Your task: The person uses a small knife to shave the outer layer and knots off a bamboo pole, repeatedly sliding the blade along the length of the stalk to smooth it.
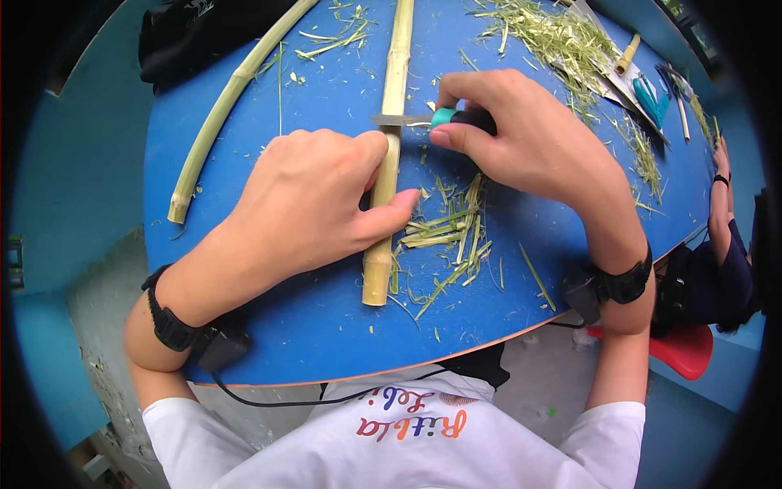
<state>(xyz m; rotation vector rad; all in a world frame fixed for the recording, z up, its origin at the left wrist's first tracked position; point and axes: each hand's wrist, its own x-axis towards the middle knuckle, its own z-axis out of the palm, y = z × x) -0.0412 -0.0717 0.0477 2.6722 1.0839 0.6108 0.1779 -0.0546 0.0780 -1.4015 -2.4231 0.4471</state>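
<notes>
A pale stalk [389, 167] is pinned flat and scraped with a small knife [432, 120] on a round blue desk [326, 326].

The stalk is laid lengthwise near the middle of the desk, its cut end toward the near edge, and is gripped around its middle by the left hand [314, 200], fingers and thumb closed on it. The knife's teal-and-black handle is held shut in the right hand [521, 134], and the blade is laid across the stalk just above the left hand. A heap of green peelings [452, 236] is gathered just right of the stalk. A second, greener stalk [224, 106] is left well apart on the left. More shavings [554, 41] are spread at the far right.
</notes>
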